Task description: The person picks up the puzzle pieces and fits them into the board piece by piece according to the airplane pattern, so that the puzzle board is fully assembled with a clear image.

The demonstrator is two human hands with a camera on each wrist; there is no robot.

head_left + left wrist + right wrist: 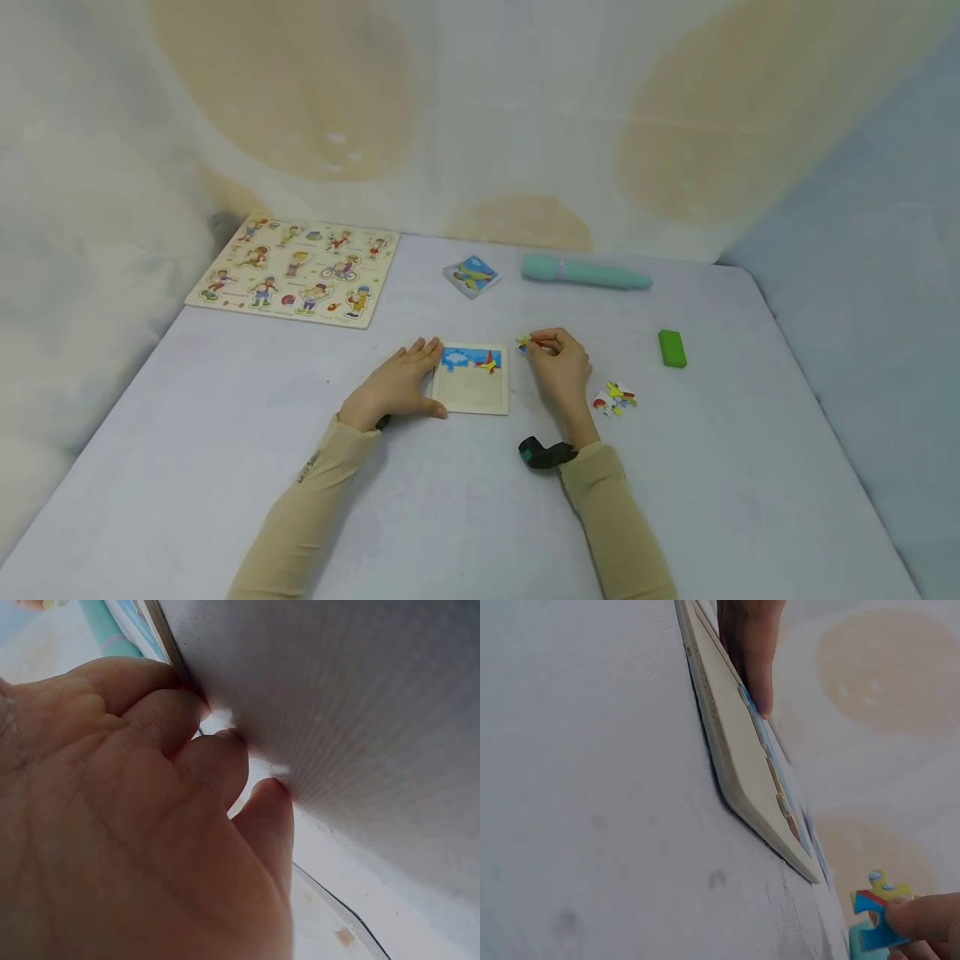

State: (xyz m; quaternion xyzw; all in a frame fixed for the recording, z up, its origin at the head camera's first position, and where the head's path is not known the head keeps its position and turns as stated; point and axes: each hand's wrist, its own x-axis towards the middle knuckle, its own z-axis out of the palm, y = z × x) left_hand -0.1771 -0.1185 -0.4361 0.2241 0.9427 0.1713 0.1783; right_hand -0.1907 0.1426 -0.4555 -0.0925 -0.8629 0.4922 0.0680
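A square wooden puzzle tray lies in front of the person, with joined blue, red and yellow pieces along its far edge. The left hand rests at the tray's left side, fingers extended at the upper left corner and thumb by the lower left. In the left wrist view the left hand has its fingertips down by the tray's edge. Right of the tray, the right hand pinches a jigsaw piece; the right wrist view shows this piece, blue, red and yellow, between thumb and fingers.
Several loose pieces lie right of the right hand. Farther right is a green block. Behind the tray are a picture card and a mint-green pen-shaped object. A large figure puzzle board lies at the back left.
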